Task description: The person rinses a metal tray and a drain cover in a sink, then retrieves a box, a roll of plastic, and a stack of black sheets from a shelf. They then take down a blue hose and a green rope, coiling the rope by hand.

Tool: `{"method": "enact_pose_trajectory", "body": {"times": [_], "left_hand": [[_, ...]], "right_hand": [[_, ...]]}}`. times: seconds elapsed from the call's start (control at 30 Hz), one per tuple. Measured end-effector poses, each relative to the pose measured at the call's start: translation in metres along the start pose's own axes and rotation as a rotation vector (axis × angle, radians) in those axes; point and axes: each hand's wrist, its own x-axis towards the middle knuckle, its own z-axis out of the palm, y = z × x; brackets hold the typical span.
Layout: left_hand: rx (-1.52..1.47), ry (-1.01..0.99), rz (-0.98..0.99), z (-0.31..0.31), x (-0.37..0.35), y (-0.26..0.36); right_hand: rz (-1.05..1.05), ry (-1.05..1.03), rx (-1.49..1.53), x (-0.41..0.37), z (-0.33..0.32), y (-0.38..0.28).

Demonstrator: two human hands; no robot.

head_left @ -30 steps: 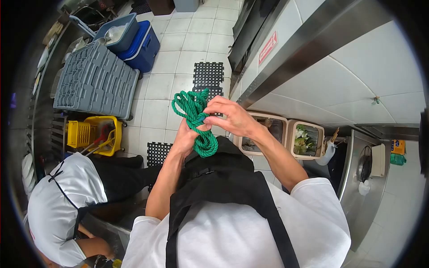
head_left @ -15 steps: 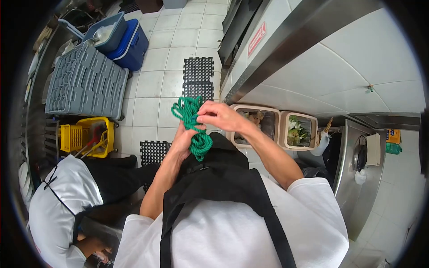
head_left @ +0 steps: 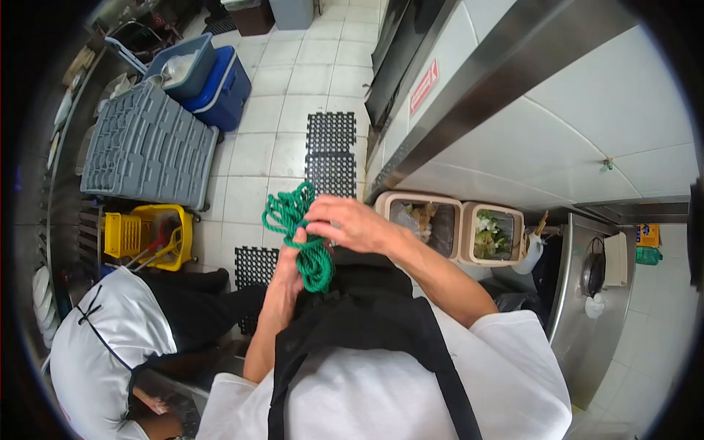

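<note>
A bundle of green rope [head_left: 315, 268] is held in front of my black apron, looped at its upper end and gathered tight around its middle. My left hand [head_left: 292, 258] grips the bundle from below, thumb pressed against its middle. From the right, my right hand [head_left: 346, 223] closes its fingers on the rope at the gathered middle. The fingertips of that hand are partly hidden behind the rope and each other. Loose loops stick out above and to the left of both hands.
Two beige bins with food scraps [head_left: 490, 253] stand at right beside a steel counter [head_left: 587, 330]. At left are stacked grey crates [head_left: 147, 150], a blue cooler [head_left: 224, 92] and a yellow mop bucket [head_left: 176, 220]. A co-worker [head_left: 110, 323] bends at lower left. Black mats [head_left: 330, 136] lie on the floor.
The rope and both hands have moved slightly down and left in view. My right hand has turned over the bundle's middle. The co-worker's arm has shifted.
</note>
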Motion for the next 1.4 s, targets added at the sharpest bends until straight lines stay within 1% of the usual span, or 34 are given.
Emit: {"method": "enact_pose_trajectory", "body": {"times": [0.03, 0.13, 0.2, 0.23, 0.3, 0.37, 0.43, 0.47, 0.5, 0.57, 0.6, 0.63, 0.7, 0.77, 0.8, 0.83, 0.87, 0.9, 0.93, 0.97, 1.0, 1.1, 1.17, 1.2, 1.23, 1.27, 1.3, 1.37, 1.4], "left_hand": [[0.047, -0.003, 0.040, 0.007, -0.003, 0.004], [-0.030, 0.003, 0.000, 0.016, -0.006, 0.014], [0.028, 0.128, 0.126, 0.024, -0.005, 0.014], [0.028, 0.137, 0.122, 0.027, -0.007, 0.013], [0.071, 0.140, 0.210, 0.032, -0.006, 0.010], [0.071, 0.148, 0.189, 0.030, -0.008, 0.010], [0.113, 0.197, 0.134, 0.023, -0.008, 0.011], [0.138, 0.229, 0.108, 0.017, -0.006, 0.013], [0.149, 0.213, 0.094, 0.014, -0.006, 0.014], [-0.015, 0.204, 0.073, 0.013, -0.006, 0.014], [-0.070, 0.164, 0.052, 0.021, -0.012, 0.019], [-0.066, 0.157, 0.058, 0.019, -0.012, 0.020], [-0.072, 0.175, 0.007, 0.001, -0.012, 0.016], [-0.126, 0.162, -0.063, -0.021, -0.004, 0.011], [-0.136, 0.133, -0.021, -0.018, -0.010, 0.013], [-0.133, 0.164, 0.003, -0.012, -0.015, 0.018], [-0.150, 0.131, 0.019, -0.027, -0.014, 0.016], [-0.078, 0.180, 0.066, -0.018, -0.020, 0.023], [-0.094, 0.164, 0.067, -0.014, -0.024, 0.032], [-0.035, 0.281, 0.085, -0.004, -0.030, 0.038], [-0.037, 0.263, 0.088, -0.012, -0.031, 0.041], [-0.030, 0.247, 0.114, -0.030, -0.037, 0.053], [-0.093, 0.184, 0.142, -0.030, -0.037, 0.066], [0.020, 0.236, 0.209, -0.021, -0.041, 0.071], [0.128, 0.291, 0.270, -0.010, -0.050, 0.078], [0.086, 0.243, 0.215, -0.002, -0.061, 0.090], [0.075, 0.240, 0.230, 0.002, -0.061, 0.098], [0.167, 0.287, 0.370, 0.011, -0.059, 0.109], [0.158, 0.271, 0.377, 0.010, -0.056, 0.113]], "right_hand": [[0.015, -0.019, -0.017, 0.005, -0.006, -0.015], [-0.010, -0.031, -0.044, 0.017, -0.003, -0.012], [-0.076, -0.033, -0.045, 0.023, 0.001, -0.004], [-0.072, -0.034, -0.035, 0.022, 0.003, -0.002], [-0.069, -0.090, -0.047, 0.021, 0.004, 0.002], [-0.064, -0.083, -0.042, 0.018, 0.008, 0.003], [-0.014, -0.104, -0.071, 0.017, 0.011, 0.007], [0.022, -0.117, -0.036, 0.018, 0.011, 0.015], [0.032, -0.097, -0.042, 0.015, 0.017, 0.027], [0.095, -0.071, 0.052, 0.010, 0.021, 0.046], [0.183, -0.089, 0.143, 0.008, 0.018, 0.041], [0.179, -0.075, 0.158, 0.005, 0.018, 0.039], [0.114, -0.012, 0.105, 0.005, 0.021, 0.036], [0.057, 0.003, 0.033, 0.010, 0.023, 0.028], [0.053, -0.005, 0.056, 0.014, 0.024, 0.026], [0.037, -0.023, 0.018, 0.019, 0.025, 0.024], [0.064, -0.035, 0.060, 0.023, 0.029, 0.022], [0.079, -0.049, 0.022, 0.030, 0.028, 0.015], [0.052, -0.133, -0.046, 0.040, 0.029, 0.016], [0.053, -0.232, 0.000, 0.052, 0.024, 0.016], [-0.031, -0.297, -0.039, 0.064, 0.024, 0.012], [-0.094, -0.378, -0.093, 0.087, 0.029, -0.012], [-0.133, -0.421, -0.127, 0.093, 0.036, -0.019], [-0.147, -0.435, -0.142, 0.096, 0.032, -0.026], [-0.099, -0.431, -0.144, 0.095, 0.030, -0.039], [-0.048, -0.427, -0.140, 0.091, 0.030, -0.053], [-0.057, -0.438, -0.152, 0.089, 0.028, -0.073], [0.186, -0.373, -0.237, 0.086, 0.030, -0.106], [0.206, -0.290, -0.331, 0.086, 0.039, -0.105]]}}
